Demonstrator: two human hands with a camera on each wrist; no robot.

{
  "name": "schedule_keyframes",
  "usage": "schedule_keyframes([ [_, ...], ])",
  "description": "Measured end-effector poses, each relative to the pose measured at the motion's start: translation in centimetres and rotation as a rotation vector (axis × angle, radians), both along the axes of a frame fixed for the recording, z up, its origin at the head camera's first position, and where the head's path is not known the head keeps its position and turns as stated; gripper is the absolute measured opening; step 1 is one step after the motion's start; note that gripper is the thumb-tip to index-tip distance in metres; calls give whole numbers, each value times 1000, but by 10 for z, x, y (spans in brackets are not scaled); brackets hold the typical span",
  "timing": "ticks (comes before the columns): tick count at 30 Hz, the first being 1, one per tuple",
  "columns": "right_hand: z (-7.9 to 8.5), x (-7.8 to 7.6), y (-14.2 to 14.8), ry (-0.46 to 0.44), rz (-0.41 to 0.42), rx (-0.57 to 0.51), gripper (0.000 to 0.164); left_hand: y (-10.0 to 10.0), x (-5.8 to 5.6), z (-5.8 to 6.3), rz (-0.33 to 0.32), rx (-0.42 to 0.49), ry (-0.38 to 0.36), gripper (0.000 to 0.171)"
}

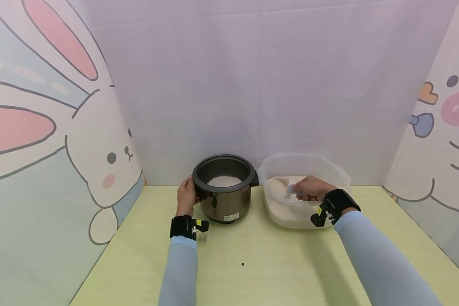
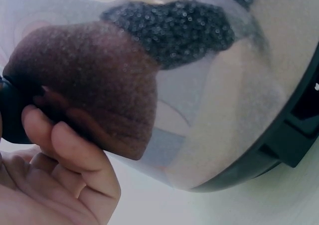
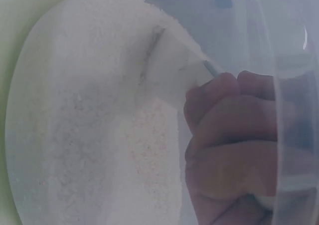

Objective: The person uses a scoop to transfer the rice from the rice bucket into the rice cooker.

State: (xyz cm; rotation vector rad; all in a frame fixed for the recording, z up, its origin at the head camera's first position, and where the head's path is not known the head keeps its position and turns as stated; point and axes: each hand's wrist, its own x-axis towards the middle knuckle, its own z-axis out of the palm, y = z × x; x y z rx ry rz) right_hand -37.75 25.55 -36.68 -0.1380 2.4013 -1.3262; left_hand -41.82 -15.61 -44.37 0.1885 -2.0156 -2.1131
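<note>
Gripping a pale scoop [image 1: 289,190] by its handle, a person's right hand [image 1: 313,188] is inside a translucent plastic bin [image 1: 311,161] of white rice [image 3: 79,85], just right of the rice cooker [image 1: 229,202], which also holds some rice. Through the cloudy wall, the scoop appears to rest in the grains; keeping it level should limit spills. The right forearm slants inward; the left hand [image 1: 186,196], arm straight, holds the handle [image 2: 14,112] at the cooker's left side.

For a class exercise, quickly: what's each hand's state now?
Left hand: holding the dark pot at its side.
Right hand: holding a scoop in the tub.
</note>
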Motion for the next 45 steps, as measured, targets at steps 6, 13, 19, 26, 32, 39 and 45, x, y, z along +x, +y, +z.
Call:
schedule_keyframes([
  [6, 1, 2, 6, -29, -15, -96, 44, 0, 0, -1, 5, 5, 2, 55],
  [13, 5, 1, 11, -51, -81, -220, 44, 1, 2, 0, -2, 12, 6, 54],
  [19, 11, 4, 11, -26, -121, -244, 47, 2, 2, -1, -6, 5, 1, 55],
  [26, 27, 8, 3, -10, -126, -296, 47, 3, 2, 1, -8, -7, -2, 55],
  [32, 45, 13, -20, 11, -133, -356, 45, 1, 1, 1, -5, -1, -3, 54],
  [39, 62, 11, -51, 30, -121, -369, 42, 0, 0, 0, 7, -18, -3, 58],
  [45, 72, 11, -75, 60, -126, -345, 45, 1, 2, 1, 8, -4, 3, 54],
])
